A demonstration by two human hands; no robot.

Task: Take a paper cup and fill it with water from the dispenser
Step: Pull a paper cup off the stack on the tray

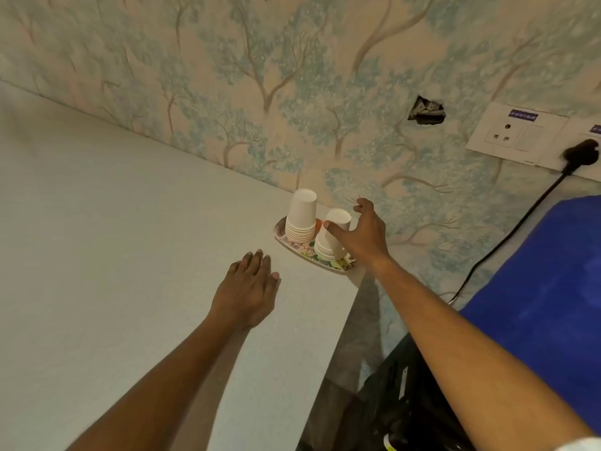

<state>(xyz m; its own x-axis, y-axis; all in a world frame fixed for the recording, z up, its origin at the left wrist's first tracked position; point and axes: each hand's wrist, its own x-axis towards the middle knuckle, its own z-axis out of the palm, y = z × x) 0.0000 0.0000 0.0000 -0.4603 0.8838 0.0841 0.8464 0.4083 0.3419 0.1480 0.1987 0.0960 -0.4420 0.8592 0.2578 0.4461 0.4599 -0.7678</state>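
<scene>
Reaching for a cup is the step in hand: the right hand (pixel 361 234) is spread open around the upper part of the nearer stack of upside-down white paper cups (pixel 331 237), thumb on its near face and the other fingers curved round the far side, but I cannot tell whether it has closed on the top cup, so nothing reads as gripped yet. The left hand (pixel 248 288) lies flat and open, palm down, on the pale grey countertop (pixel 113 239), holding nothing, near and to the left of the cups. Both stacks, the nearer one and a taller stack of white paper cups (pixel 301 216) just to its left and farther back, stand on a small oval flower-patterned tray (pixel 338 265) at the far right corner of the counter, close against the tree-patterned wallpaper (pixel 227 76). The cups are plain white, tapered and nested tightly, with their rolled rims crowded at the bottom. The next move probably calls for pinching only the topmost cup and lifting it straight up so the rest stay put; the free hand could steady the stack. The water dispenser is not clearly in view.
</scene>
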